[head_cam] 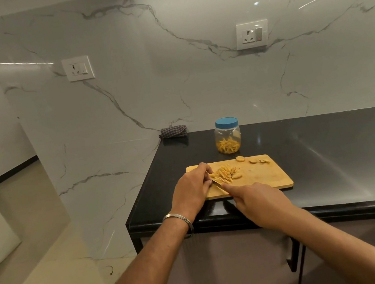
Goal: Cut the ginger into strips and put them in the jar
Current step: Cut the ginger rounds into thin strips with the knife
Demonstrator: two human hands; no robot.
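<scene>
A wooden cutting board (261,176) lies on the black counter. A pile of yellow ginger strips (226,173) sits on its left half. My left hand (193,188), fingers curled, holds down ginger at the pile's left edge. My right hand (258,200) grips a knife (217,182), index finger stretched along the blade; the handle is hidden in my palm. The blade lies beside my left fingertips. A few uncut ginger pieces (254,160) lie at the board's far edge. Behind the board stands a clear jar (227,136) with a blue lid on, holding ginger strips.
The black counter (332,154) stretches right; its left edge drops off just left of the board. A folded checked cloth (173,131) lies at the back left corner against the marble wall. Two wall sockets sit above.
</scene>
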